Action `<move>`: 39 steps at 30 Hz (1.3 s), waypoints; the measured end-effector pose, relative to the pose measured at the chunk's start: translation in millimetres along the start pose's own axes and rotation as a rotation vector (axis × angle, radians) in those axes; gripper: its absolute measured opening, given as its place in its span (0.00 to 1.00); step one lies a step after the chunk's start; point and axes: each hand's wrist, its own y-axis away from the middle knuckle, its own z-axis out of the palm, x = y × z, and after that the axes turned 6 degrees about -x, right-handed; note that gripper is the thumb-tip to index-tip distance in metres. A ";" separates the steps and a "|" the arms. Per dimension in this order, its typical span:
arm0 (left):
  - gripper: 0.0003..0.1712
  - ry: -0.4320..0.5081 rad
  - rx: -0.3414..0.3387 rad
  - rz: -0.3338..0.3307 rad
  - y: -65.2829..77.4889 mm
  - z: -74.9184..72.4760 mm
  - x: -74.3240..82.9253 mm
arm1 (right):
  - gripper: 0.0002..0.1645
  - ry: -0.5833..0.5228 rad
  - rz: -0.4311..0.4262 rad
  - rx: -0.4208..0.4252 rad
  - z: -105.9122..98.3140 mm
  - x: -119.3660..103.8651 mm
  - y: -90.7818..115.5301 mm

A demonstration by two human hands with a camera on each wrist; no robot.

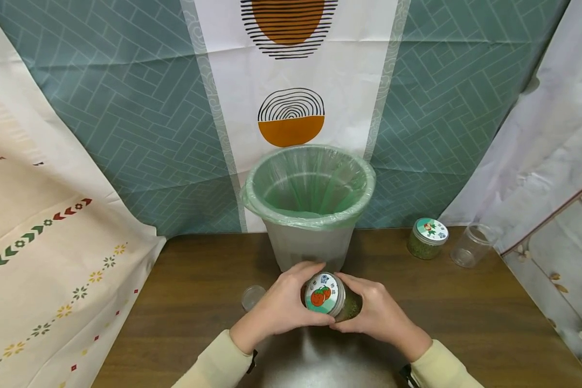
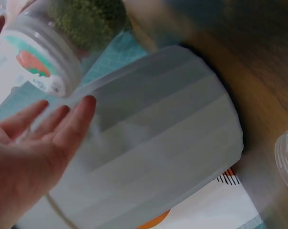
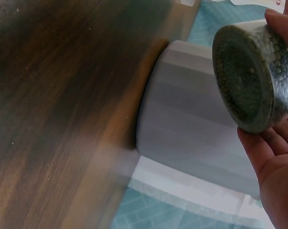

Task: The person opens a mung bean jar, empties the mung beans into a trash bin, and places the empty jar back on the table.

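In the head view, a clear jar of green grains lies tilted between both hands, in front of the bin. Its white and green lid bears a strawberry picture and faces left. My left hand curves round the lid, thumb below and fingers above. The right hand grips the jar's body between thumb and fingers. From the left wrist, the lid shows close over the fingertips. The right wrist view has the jar's base turned toward the camera, dark green contents against the plastic.
A grey bin with a green liner stands at the table's back. To its right are a second lidded jar of green contents and an open clear jar. Left of my left hand lies a clear round container.
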 end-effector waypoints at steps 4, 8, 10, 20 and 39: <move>0.54 -0.009 -0.070 0.113 0.7 -1.8 -0.7 | 0.54 -0.016 -0.021 -0.027 0.3 0.8 2.1; 0.49 0.004 -0.082 0.112 1.4 -0.6 0.1 | 0.55 -0.006 -0.024 -0.031 0.4 1.5 3.2; 0.46 0.003 -0.056 0.065 1.1 0.8 0.9 | 0.54 0.010 -0.015 -0.020 0.2 1.5 3.3; 0.52 -0.020 -0.042 0.057 -0.5 1.1 2.9 | 0.54 0.035 -0.020 -0.009 0.2 2.4 3.8; 0.54 -0.081 -0.048 0.005 2.9 0.8 8.2 | 0.53 0.024 -0.003 -0.034 0.7 -1.0 4.5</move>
